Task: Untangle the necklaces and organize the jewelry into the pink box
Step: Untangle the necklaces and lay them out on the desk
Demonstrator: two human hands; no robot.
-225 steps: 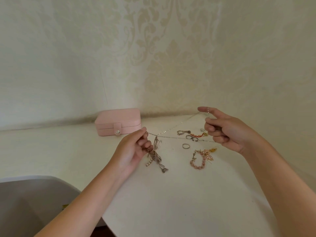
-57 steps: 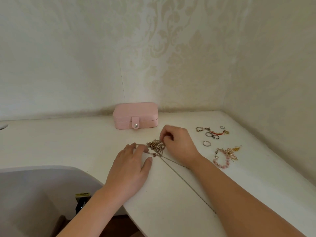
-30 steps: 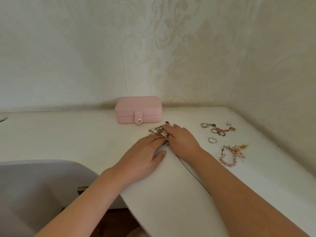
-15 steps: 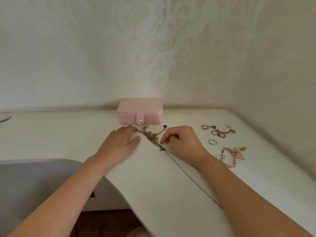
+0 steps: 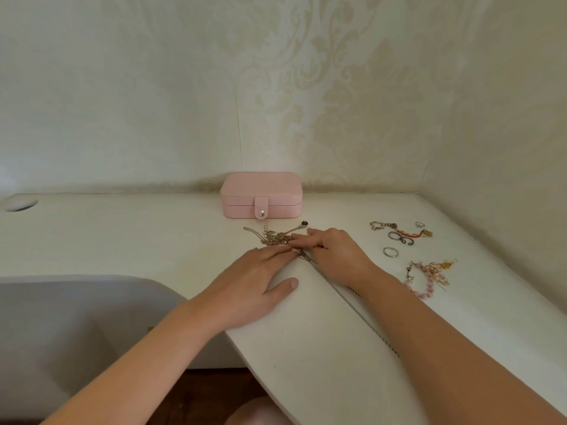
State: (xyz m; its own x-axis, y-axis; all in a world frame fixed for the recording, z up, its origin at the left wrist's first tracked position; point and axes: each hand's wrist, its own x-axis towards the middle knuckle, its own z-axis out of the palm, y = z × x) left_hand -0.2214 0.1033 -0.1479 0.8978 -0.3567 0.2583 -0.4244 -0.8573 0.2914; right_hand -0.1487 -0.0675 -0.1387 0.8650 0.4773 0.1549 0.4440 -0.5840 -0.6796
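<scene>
A tangle of thin necklaces (image 5: 277, 236) lies on the white table (image 5: 122, 237) just in front of the closed pink box (image 5: 261, 194). My left hand (image 5: 254, 283) lies flat, its fingertips pressing the near edge of the tangle. My right hand (image 5: 333, 251) rests beside it with fingers stretched onto the chains. One straightened chain (image 5: 352, 305) runs from the tangle back along the table under my right forearm.
To the right lie a small chain bracelet (image 5: 382, 225), a dark ring pair with red cord (image 5: 405, 236), a silver ring (image 5: 391, 252), a tiny ring (image 5: 419, 224) and a pink bead bracelet with gold pieces (image 5: 428, 277). Walls close the back and right. A grey chair (image 5: 61, 317) sits lower left.
My left hand has slid right, back onto the near edge of the tangle. My right hand's fingers have uncurled and now lie stretched on the chains.
</scene>
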